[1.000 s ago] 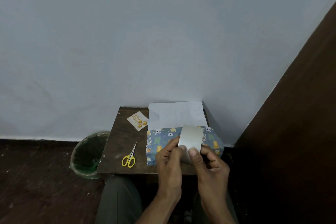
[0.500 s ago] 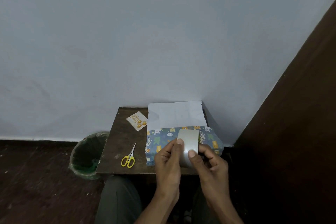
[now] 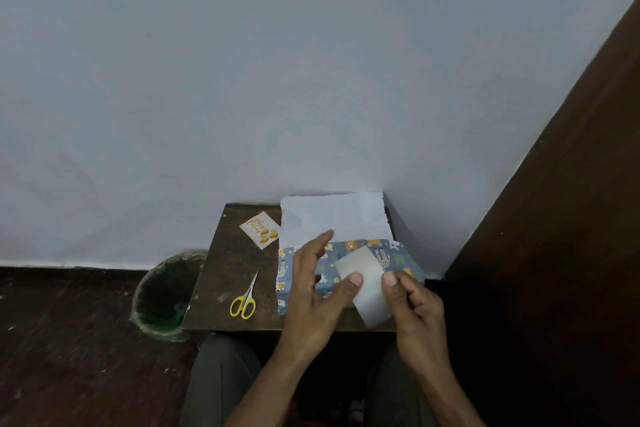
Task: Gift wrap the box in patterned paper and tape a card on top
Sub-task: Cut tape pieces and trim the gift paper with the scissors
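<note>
Our small brown table (image 3: pixel 225 274) stands against the wall. Our right hand (image 3: pixel 412 308) pinches the tape roll (image 3: pixel 367 284) above the wrapped box (image 3: pixel 398 256). Our left hand (image 3: pixel 315 291) is spread, thumb on the tape.

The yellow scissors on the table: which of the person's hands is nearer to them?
Left. The left hand hovers just right of the scissors, over the wrapped box. The right hand is farther right, pinching the tape roll.

The card (image 3: pixel 260 234) lies far-left on the table (image 3: pixel 225 274), scissors (image 3: pixel 244 302) near-left, the wrapped box (image 3: pixel 346 270) right; a bin (image 3: pixel 166 295) stands left of the table.
</note>
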